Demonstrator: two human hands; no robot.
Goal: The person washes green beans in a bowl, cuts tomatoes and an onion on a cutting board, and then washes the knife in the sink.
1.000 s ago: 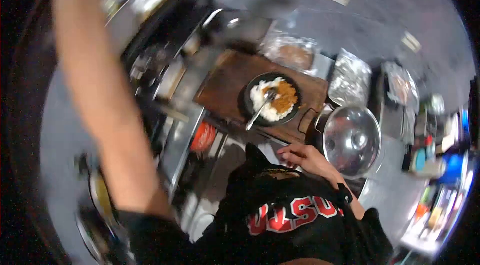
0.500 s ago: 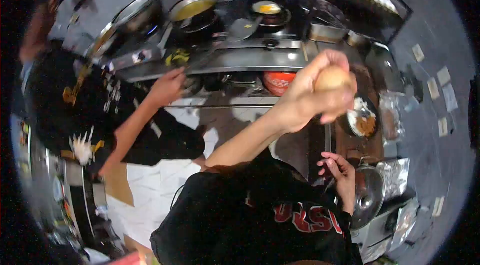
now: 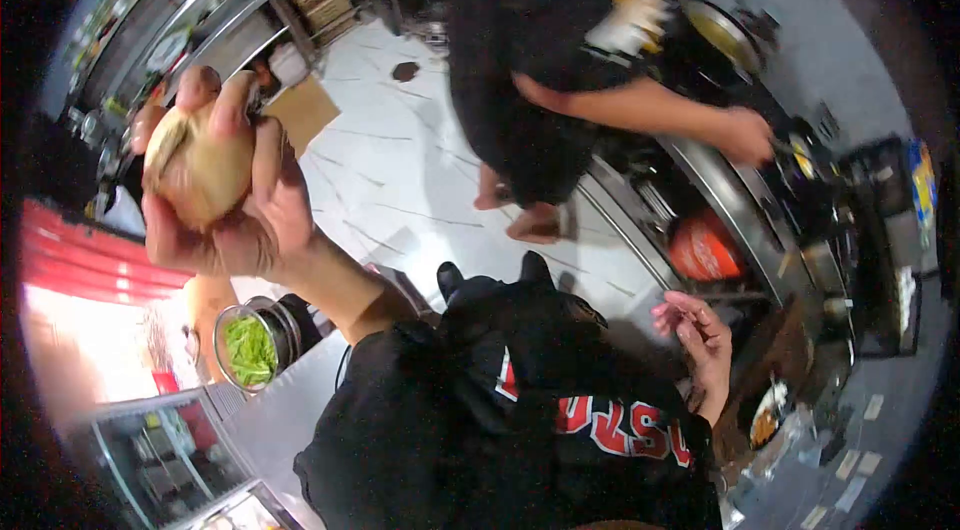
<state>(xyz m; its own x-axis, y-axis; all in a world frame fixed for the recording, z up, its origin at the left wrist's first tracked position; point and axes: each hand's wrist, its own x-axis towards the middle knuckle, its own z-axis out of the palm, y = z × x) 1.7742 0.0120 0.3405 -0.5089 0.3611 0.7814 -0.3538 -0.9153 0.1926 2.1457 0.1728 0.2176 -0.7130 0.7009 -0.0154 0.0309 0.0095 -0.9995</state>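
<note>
The left hand [image 3: 270, 220] held an onion [image 3: 208, 168] aloft, fingers wrapped around it, open floor [image 3: 385, 165] between it and a co-worker [image 3: 520, 60]. The right hand's [image 3: 703, 345] fingers, released and loosely bent, hung near the brown board's [image 3: 778, 350] edge.

Smooth onion [image 3: 207, 173], glossy white floor [image 3: 375, 155]

White kitchen floor [image 3: 370, 155] with grey veining
Metal shelving [image 3: 215, 20] stands at upper left, a grey wall [image 3: 810, 5] at right; bright light [image 3: 85, 330] glares beneath a ridged red panel [image 3: 90, 248] at left.
</note>
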